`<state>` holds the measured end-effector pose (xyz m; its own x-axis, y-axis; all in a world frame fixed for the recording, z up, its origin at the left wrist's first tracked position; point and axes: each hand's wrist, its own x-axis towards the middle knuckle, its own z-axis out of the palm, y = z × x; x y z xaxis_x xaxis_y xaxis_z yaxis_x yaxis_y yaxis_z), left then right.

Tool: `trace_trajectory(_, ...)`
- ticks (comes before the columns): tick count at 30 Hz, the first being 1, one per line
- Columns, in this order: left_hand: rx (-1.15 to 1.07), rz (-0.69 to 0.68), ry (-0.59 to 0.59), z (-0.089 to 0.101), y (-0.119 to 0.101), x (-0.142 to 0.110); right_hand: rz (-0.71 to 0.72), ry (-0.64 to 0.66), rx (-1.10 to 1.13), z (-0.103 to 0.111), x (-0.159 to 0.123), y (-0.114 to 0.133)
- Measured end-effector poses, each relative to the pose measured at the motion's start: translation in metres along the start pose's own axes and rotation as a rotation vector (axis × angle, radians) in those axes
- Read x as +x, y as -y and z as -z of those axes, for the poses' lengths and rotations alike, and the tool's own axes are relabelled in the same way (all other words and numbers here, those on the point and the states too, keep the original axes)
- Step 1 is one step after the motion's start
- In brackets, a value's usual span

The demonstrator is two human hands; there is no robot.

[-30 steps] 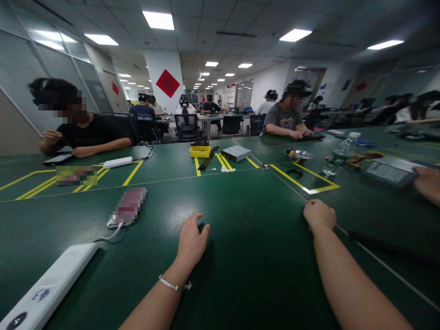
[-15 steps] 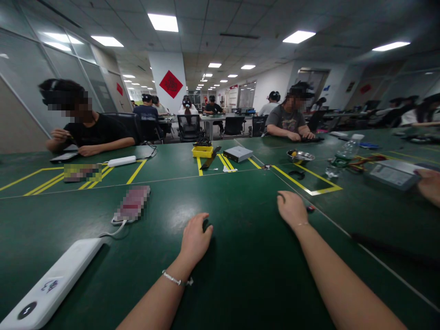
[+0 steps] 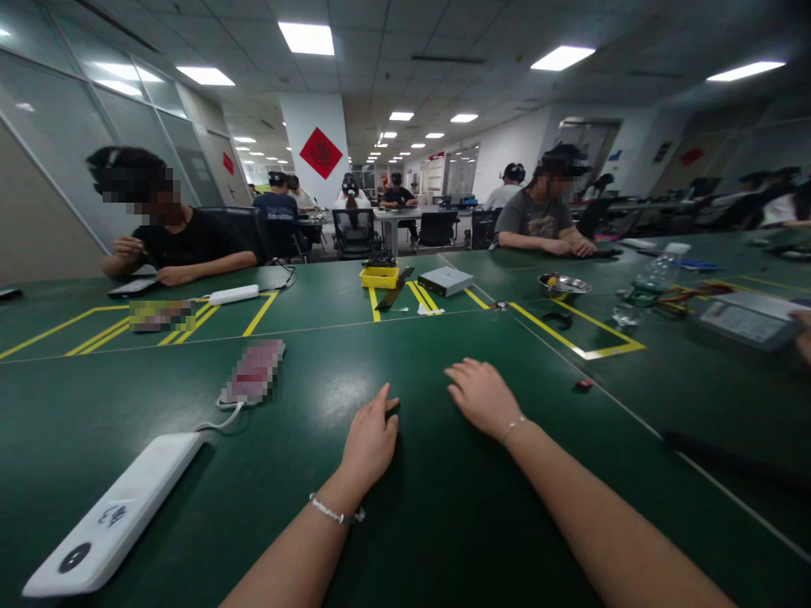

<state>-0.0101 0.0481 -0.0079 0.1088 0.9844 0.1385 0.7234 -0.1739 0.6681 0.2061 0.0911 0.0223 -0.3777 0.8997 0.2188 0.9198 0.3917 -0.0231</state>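
Note:
My left hand (image 3: 371, 435) is over the green tabletop (image 3: 304, 498) near the middle, its fingers apart and pointing away from me, holding nothing. To its right, my right hand (image 3: 485, 397) reaches in with fingers stretched out toward the left, also holding nothing. A gap of bare green surface separates the two hands. Left of my left hand lies a phone (image 3: 253, 371) with a blurred screen, joined by a white cable (image 3: 221, 422) to a large white power bank (image 3: 117, 515). Beyond my right hand, a small red object (image 3: 584, 385) rests near the table seam.
Farther back stand a yellow bin (image 3: 378, 277), a grey box (image 3: 446, 281), a metal bowl (image 3: 563, 285) and a plastic bottle (image 3: 659, 270). A grey metal case (image 3: 748, 319) with wires lies at right, beside another person's hand (image 3: 803, 333). Two people sit across the table.
My right hand has moved left, closer to my left hand, and its fingers have straightened. My left hand has shifted slightly, with its index finger extended. The view has turned a little to the left.

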Motion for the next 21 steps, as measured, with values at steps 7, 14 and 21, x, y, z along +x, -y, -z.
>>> trace_trajectory(7,0.022,0.018,0.009,0.003,-0.003,-0.002,-0.790,0.007,-0.186,0.001,-0.030,-0.127)
trace_trajectory(14,0.017,0.018,0.012,0.004,-0.005,-0.003,-0.839,0.089,-0.125,-0.006,-0.036,-0.151)
trace_trajectory(21,-0.046,-0.008,-0.033,0.004,-0.003,-0.003,-0.876,-0.038,-0.052,-0.004,-0.041,-0.151)
